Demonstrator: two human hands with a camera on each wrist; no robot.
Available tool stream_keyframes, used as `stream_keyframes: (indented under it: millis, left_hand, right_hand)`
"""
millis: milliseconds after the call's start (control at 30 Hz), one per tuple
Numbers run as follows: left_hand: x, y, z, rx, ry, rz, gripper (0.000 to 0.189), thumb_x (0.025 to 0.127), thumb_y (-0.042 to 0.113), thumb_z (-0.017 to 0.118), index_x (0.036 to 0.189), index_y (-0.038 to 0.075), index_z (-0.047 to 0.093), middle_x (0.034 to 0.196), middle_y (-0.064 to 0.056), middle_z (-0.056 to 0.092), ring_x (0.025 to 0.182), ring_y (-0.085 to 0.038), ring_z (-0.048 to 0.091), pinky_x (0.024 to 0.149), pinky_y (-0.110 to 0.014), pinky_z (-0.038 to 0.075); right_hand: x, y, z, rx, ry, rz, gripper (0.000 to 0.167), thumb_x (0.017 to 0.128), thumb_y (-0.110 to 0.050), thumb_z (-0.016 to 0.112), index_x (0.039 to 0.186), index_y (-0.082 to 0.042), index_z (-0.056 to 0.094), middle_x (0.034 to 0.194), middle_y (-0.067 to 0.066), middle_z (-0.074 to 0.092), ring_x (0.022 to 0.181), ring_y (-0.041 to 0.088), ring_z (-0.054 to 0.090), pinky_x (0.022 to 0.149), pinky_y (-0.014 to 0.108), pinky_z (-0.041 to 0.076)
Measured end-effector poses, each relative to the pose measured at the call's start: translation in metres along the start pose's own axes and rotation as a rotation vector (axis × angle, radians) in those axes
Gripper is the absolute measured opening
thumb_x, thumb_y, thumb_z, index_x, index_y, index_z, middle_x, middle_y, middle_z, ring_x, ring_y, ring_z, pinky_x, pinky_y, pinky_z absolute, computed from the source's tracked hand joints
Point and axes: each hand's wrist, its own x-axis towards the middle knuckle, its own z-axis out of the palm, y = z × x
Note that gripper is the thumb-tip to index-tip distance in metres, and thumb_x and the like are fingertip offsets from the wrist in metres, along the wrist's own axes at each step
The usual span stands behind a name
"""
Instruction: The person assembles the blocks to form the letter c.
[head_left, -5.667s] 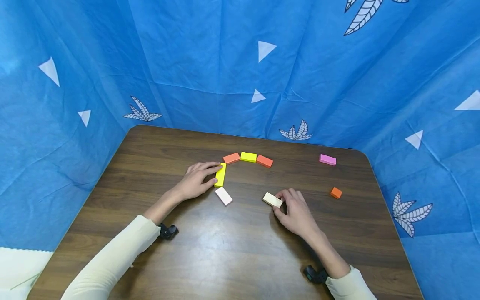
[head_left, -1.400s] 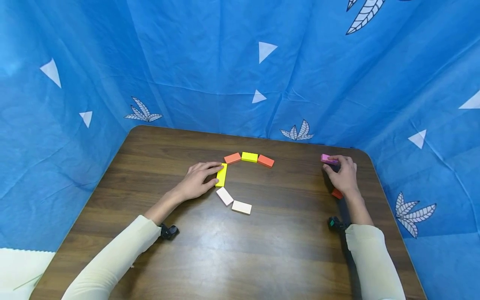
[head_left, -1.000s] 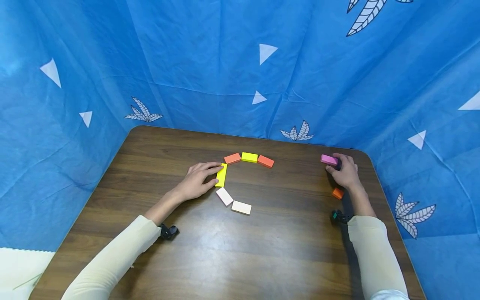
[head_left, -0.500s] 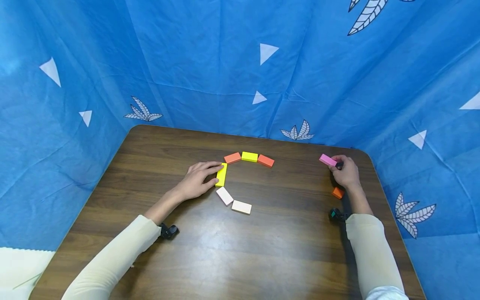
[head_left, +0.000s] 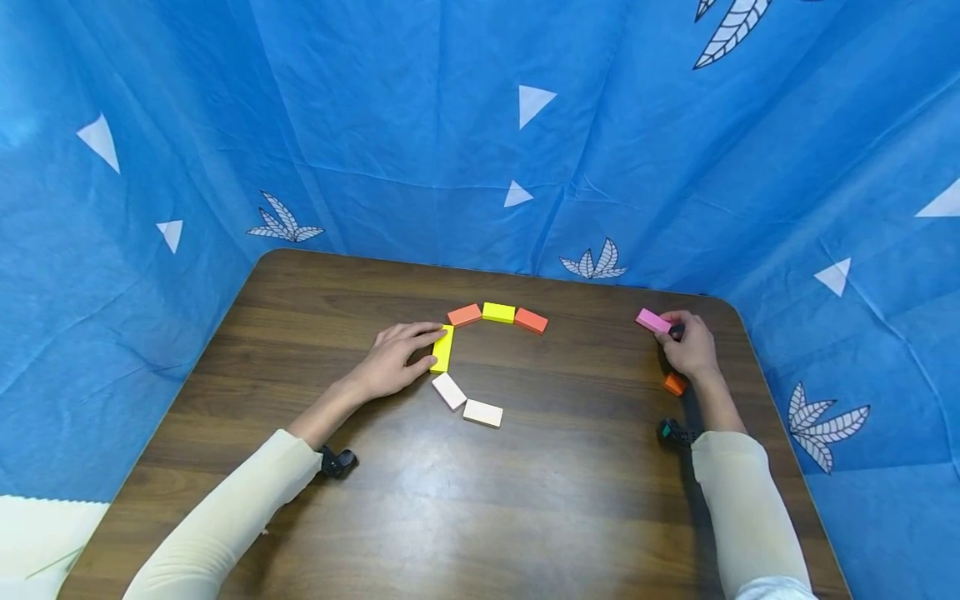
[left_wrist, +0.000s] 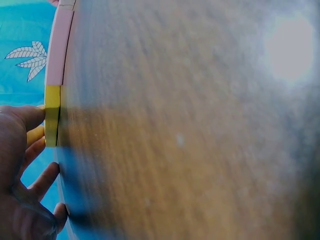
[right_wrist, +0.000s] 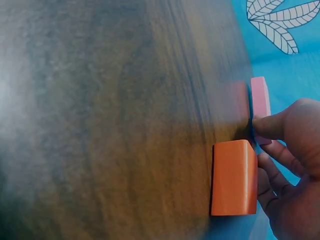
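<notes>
My right hand point(head_left: 690, 346) pinches one end of a pink wooden block point(head_left: 653, 321) between thumb and fingers at the table's back right. In the right wrist view a narrow gap shows between the pink block point(right_wrist: 260, 95) and its reflection in the tabletop. Just nearer lies an orange block point(head_left: 674, 384). My left hand point(head_left: 390, 362) rests with spread fingers against a yellow block point(head_left: 442, 350), index finger by its far end and thumb by its near end. From there blocks curve round: an orange-red point(head_left: 465, 315), another yellow point(head_left: 498, 312), a second orange-red point(head_left: 531, 321), a pale pink point(head_left: 449, 392) and a cream one point(head_left: 483, 413).
The curve of blocks opens to the right on the brown wooden table point(head_left: 570, 500). A blue patterned cloth point(head_left: 405, 125) hangs behind the table and along its sides. Each wrist wears a small black camera, such as the left one point(head_left: 339, 462).
The cream block has gone from the right hand to beside the pale pink one. The right hand then reached the pink block, took hold of it, and shifted it slightly left. The left hand stayed.
</notes>
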Motion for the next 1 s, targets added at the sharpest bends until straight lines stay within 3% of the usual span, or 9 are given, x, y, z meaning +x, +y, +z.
stream_keyframes:
  millis: [333, 767, 1000]
  left_hand:
    - [0.002, -0.001, 0.002, -0.012, -0.004, -0.002, 0.055, 0.109, 0.03, 0.065, 0.161, 0.022, 0.053, 0.168, -0.005, 0.05, 0.153, -0.039, 0.046, 0.122, -0.073, 0.025]
    - [0.001, -0.001, 0.0, -0.008, -0.012, -0.02, 0.054, 0.109, 0.031, 0.064, 0.162, 0.023, 0.052, 0.169, -0.003, 0.048, 0.155, -0.037, 0.044, 0.124, -0.071, 0.024]
    - [0.0, 0.001, 0.0, -0.011, -0.002, -0.016, 0.054, 0.109, 0.029, 0.065, 0.161, 0.022, 0.053, 0.169, -0.004, 0.049, 0.153, -0.039, 0.046, 0.123, -0.071, 0.025]
  right_hand:
    - [-0.009, -0.002, 0.001, 0.004, 0.014, -0.013, 0.035, 0.109, -0.013, 0.061, 0.14, 0.002, 0.059, 0.124, 0.028, 0.055, 0.102, 0.04, 0.052, 0.082, 0.04, 0.044]
    - [-0.02, -0.013, 0.002, -0.034, 0.012, -0.083, 0.032, 0.108, -0.011, 0.061, 0.138, 0.001, 0.061, 0.13, 0.03, 0.057, 0.111, 0.043, 0.049, 0.089, 0.056, 0.044]
    - [-0.033, -0.02, 0.005, -0.037, -0.016, -0.101, 0.033, 0.107, -0.01, 0.062, 0.138, 0.0, 0.061, 0.139, 0.031, 0.056, 0.12, 0.046, 0.047, 0.101, 0.066, 0.041]
